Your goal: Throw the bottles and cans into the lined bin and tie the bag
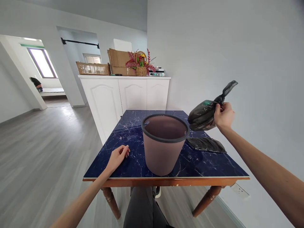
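A blue marbled table (130,136) bears a pinkish bin (162,157) and, to its right, a flat black plastic bag (207,144).

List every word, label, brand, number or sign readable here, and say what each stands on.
None can be read.
Black plastic bag in the right hand: no lettering visible.
Bin: no lettering visible on the side facing the camera.
Flat black bag on the table: no lettering visible.
Cardboard boxes and small items on the white cabinet: too small to tell whether they bear print.
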Available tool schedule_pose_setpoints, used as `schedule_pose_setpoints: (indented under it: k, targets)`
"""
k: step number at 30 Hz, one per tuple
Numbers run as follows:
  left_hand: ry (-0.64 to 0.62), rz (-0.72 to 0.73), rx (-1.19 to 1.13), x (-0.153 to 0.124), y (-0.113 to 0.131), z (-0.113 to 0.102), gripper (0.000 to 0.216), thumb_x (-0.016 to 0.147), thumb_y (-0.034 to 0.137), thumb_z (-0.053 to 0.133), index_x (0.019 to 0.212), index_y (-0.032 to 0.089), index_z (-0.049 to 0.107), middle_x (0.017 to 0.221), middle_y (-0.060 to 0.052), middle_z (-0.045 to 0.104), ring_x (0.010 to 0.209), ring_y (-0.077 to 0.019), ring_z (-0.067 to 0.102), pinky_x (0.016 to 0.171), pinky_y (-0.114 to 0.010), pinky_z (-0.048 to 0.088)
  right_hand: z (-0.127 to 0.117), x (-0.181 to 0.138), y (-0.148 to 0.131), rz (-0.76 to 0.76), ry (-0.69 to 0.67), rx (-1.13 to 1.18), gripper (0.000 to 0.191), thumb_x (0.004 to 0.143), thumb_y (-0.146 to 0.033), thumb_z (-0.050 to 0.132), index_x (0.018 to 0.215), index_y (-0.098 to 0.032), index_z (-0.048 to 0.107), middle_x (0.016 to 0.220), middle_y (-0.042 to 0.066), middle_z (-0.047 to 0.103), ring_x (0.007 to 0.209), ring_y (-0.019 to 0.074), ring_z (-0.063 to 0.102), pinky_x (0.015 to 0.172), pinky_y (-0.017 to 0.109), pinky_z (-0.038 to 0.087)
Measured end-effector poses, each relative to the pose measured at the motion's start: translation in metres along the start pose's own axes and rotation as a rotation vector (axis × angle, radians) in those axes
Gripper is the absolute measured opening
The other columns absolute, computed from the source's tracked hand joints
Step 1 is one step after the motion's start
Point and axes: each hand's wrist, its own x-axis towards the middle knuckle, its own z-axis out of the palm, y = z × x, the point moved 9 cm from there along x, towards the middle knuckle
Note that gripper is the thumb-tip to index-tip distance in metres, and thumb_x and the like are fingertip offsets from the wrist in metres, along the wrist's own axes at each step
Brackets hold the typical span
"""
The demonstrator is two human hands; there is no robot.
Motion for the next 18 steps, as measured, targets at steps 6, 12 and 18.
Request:
schedule_pose_setpoints:
  k: [6,12,18]
  targets:
    - [-0.008,-0.027,-0.011,0.004,-0.008,0.002,0.057,0.097,0.075,0.056,0.081,0.022,0.069,0.072,-0.001,0.068,0.068,-0.0195,0.062,0.07,-0.03,0.047,0.017,0.002,0.034,-0.018,-0.019,-0.15,0.013,0.102,-0.027,0.051,0.11,-0.022,0.06,0.106,0.023,0.075,0.079,0.0279,0.061,0.076,0.042,0.034]
    - [-0.024,-0.044,0.033,0.004,-0.008,0.003,0.056,0.099,0.074,0.056,0.081,0.023,0.069,0.073,-0.001,0.068,0.07,-0.0196,0.062,0.071,-0.03,0.047,0.051,-0.022,0.039,-0.176,-0.141,-0.253,0.021,0.103,-0.035,0.055,0.112,-0.021,0.067,0.1,0.019,0.074,0.074,0.0257,0.055,0.07,0.04,0.024]
    - [-0.023,-0.062,0.066,0.004,-0.004,0.004,0.056,0.098,0.073,0.057,0.079,0.022,0.068,0.072,-0.002,0.068,0.07,-0.0197,0.062,0.071,-0.03,0.046,0.101,-0.065,0.02,-0.381,-0.306,-0.347,0.031,0.103,-0.036,0.052,0.113,-0.016,0.072,0.107,0.018,0.077,0.086,0.0265,0.063,0.066,0.034,0.028]
